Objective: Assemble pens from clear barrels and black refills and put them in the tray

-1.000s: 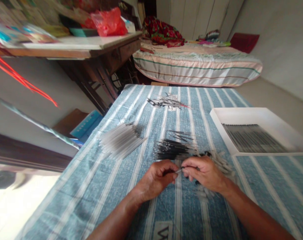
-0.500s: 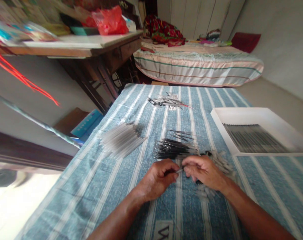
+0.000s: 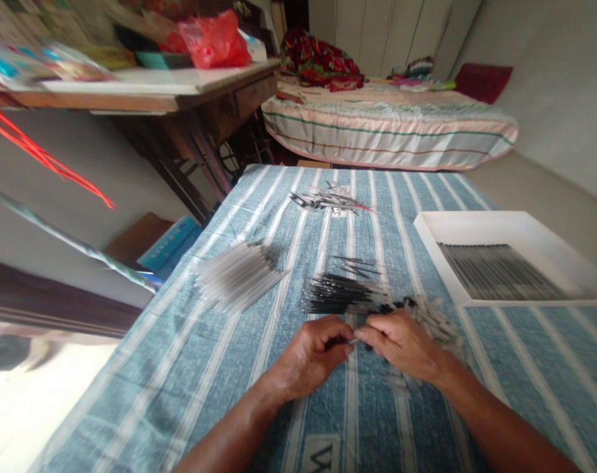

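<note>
My left hand (image 3: 314,355) is closed, its thumb and fingers pinching a small pale piece. Fingertips of my right hand (image 3: 397,341) meet it there, also closed; what they grip is too small to make out. Just beyond the hands lies a bundle of thin black rods (image 3: 335,292), with a few loose dark rods (image 3: 357,265) behind it. Around and partly under my right hand is a heap of small pale translucent pieces (image 3: 439,322), with some black bits among them. A stack of long pale tubes (image 3: 242,276) rests to the left.
A white tray (image 3: 485,223) at the right holds a row of grey-black sticks (image 3: 500,272). Thin parts (image 3: 332,199) lie scattered at the far end of the striped cloth (image 3: 219,381). Beyond are a side table (image 3: 155,82) with a red bag (image 3: 214,41) and a bed (image 3: 387,128).
The fingers of my right hand have closed in against those of my left hand, and the hand's back has turned more upward. My left hand has barely moved.
</note>
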